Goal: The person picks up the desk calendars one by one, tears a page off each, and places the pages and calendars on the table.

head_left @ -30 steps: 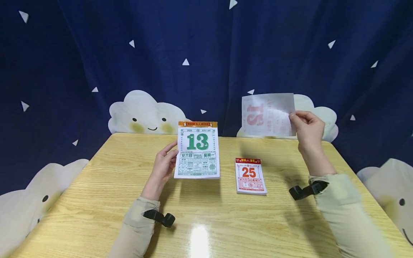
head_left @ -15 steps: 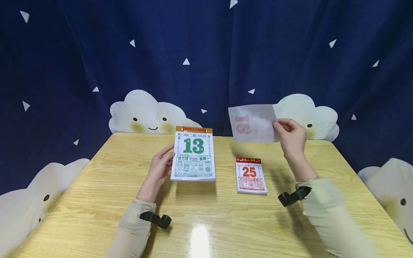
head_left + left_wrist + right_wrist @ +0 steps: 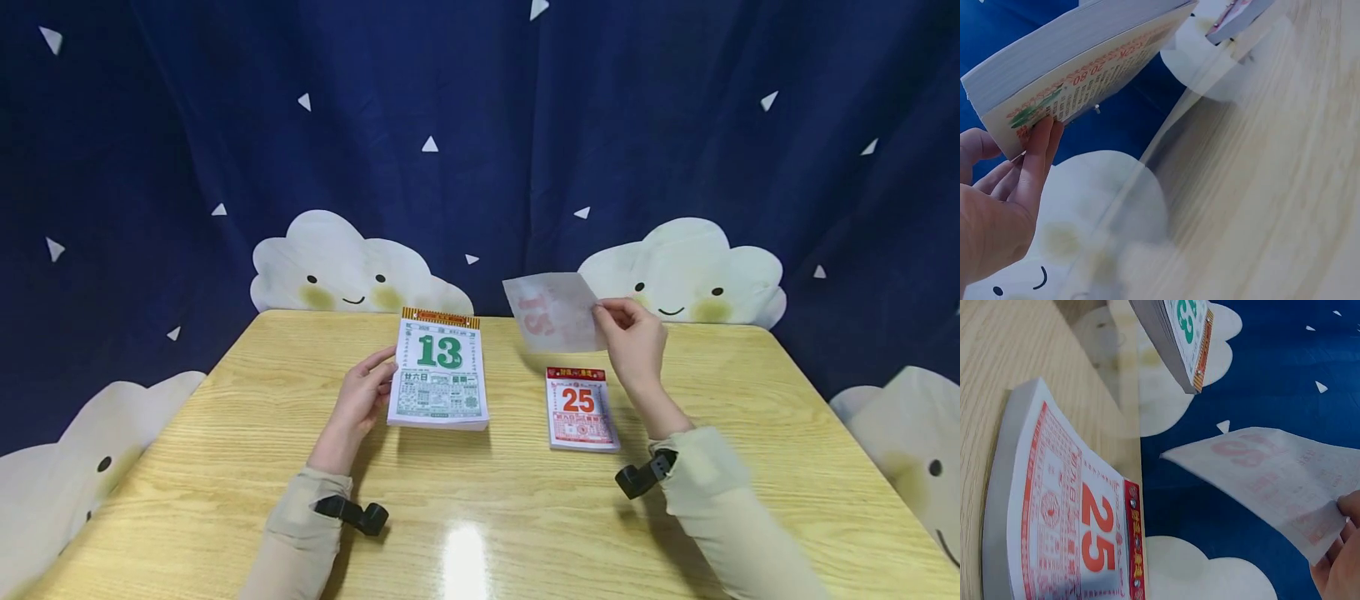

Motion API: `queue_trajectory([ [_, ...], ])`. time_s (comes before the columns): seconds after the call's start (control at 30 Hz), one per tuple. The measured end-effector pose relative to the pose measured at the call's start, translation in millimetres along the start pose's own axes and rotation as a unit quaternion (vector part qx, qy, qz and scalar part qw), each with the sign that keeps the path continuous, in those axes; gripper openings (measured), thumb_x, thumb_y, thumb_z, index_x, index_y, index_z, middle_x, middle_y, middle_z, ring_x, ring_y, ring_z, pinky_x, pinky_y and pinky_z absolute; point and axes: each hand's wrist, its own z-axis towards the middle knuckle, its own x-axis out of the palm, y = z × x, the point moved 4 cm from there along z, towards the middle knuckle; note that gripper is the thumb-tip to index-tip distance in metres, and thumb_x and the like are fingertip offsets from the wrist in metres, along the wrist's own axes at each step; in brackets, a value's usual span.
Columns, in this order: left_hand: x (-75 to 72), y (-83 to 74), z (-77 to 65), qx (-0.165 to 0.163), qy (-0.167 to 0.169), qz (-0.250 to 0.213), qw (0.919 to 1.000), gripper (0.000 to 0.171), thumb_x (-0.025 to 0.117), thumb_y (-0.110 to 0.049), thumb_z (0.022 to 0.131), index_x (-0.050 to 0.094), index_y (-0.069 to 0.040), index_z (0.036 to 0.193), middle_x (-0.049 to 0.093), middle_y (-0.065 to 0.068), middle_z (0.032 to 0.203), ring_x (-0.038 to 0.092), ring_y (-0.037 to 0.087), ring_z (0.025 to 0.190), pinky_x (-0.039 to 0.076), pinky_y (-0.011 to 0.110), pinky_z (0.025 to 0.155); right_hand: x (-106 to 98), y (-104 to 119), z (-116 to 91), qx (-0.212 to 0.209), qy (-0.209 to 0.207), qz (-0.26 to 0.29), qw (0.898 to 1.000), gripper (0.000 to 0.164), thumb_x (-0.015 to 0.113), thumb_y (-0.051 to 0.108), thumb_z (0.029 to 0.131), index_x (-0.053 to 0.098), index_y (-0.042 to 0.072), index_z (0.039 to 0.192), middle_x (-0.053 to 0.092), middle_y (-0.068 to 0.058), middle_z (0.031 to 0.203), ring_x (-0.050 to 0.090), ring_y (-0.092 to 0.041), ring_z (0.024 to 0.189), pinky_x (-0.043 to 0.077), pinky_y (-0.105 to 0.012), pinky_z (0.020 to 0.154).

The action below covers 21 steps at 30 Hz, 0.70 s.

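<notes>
My left hand [image 3: 360, 400] grips a thick tear-off calendar [image 3: 440, 385] by its left edge, raised over the table, its big green 13 facing up. In the left wrist view, fingers [image 3: 1038, 156] press against the calendar's printed back. The right hand [image 3: 636, 343] pinches the right side of a loose, thin calendar page [image 3: 551, 312] in the air. A red number shows faintly through the page's back. Below and to the front of the page, a smaller tear-off calendar [image 3: 581, 408] with a red 25 and red header lies on the table.
The light wooden table [image 3: 525, 517] ends at a dark blue curtain [image 3: 480, 125] with white triangles. Smiling cloud shapes [image 3: 345, 267] line its back and sides. A black wrist camera [image 3: 351, 513] sits on the left sleeve, another [image 3: 647, 473] on the right.
The right hand has brought the loose page left and down, closer to the small calendar. The left hand has shifted the thick calendar slightly left and lower, tilting it back. The small calendar stayed put.
</notes>
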Motion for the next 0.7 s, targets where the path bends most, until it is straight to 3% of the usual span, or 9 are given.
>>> queue_trajectory([
  [0.13, -5.8, 0.1, 0.9, -0.007, -0.007, 0.003, 0.9999, 0.045, 0.047, -0.002, 0.088, 0.042, 0.001, 0.133, 0.064, -0.006, 0.068, 0.054, 0.002, 0.053, 0.042, 0.012, 0.044, 9.1, 7.9, -4.3, -0.051, 0.01, -0.019, 0.998, 0.015, 0.065, 0.02, 0.083, 0.07, 0.007, 0.087, 0.07, -0.009, 0.079, 0.057, 0.002, 0.064, 0.042, -0.008, 0.056],
  [0.3, -11.3, -1.6, 2.2, -0.014, -0.004, 0.017, 0.9997, 0.046, 0.046, -0.003, 0.088, 0.041, 0.001, 0.134, 0.065, -0.006, 0.071, 0.052, 0.001, 0.052, 0.043, 0.012, 0.045, 19.0, 12.9, -13.5, -0.12, 0.011, -0.042, 0.992, 0.011, 0.063, 0.014, 0.083, 0.07, 0.006, 0.084, 0.07, -0.008, 0.075, 0.063, -0.015, 0.065, 0.038, -0.005, 0.055],
  [0.37, -13.2, -2.0, 1.8, -0.019, -0.004, 0.031, 0.9993, 0.046, 0.045, -0.003, 0.088, 0.041, 0.001, 0.134, 0.064, -0.007, 0.071, 0.052, 0.001, 0.052, 0.042, 0.012, 0.045, 23.7, 13.7, -18.2, -0.151, 0.011, -0.052, 0.987, 0.009, 0.062, 0.01, 0.082, 0.07, 0.006, 0.082, 0.07, -0.007, 0.075, 0.065, -0.017, 0.065, 0.043, -0.009, 0.056],
  [0.53, -18.1, 1.2, 0.5, -0.035, -0.005, 0.055, 0.9979, 0.047, 0.045, -0.003, 0.088, 0.04, 0.001, 0.135, 0.064, -0.008, 0.07, 0.054, 0.001, 0.052, 0.043, 0.011, 0.045, 36.1, 18.9, -32.8, -0.249, 0.034, -0.09, 0.964, 0.006, 0.064, 0.005, 0.08, 0.07, 0.007, 0.08, 0.07, -0.006, 0.077, 0.067, -0.019, 0.069, 0.053, -0.033, 0.062],
  [0.7, -23.9, 5.1, 1.4, -0.047, 0.003, 0.064, 0.9968, 0.048, 0.045, -0.005, 0.089, 0.038, 0.001, 0.136, 0.064, -0.007, 0.071, 0.051, 0.001, 0.052, 0.041, 0.012, 0.045, 46.9, 23.2, -52.2, -0.311, 0.113, -0.165, 0.929, 0.005, 0.066, 0.006, 0.079, 0.07, 0.008, 0.081, 0.069, -0.006, 0.078, 0.066, -0.019, 0.07, 0.054, -0.034, 0.061],
])
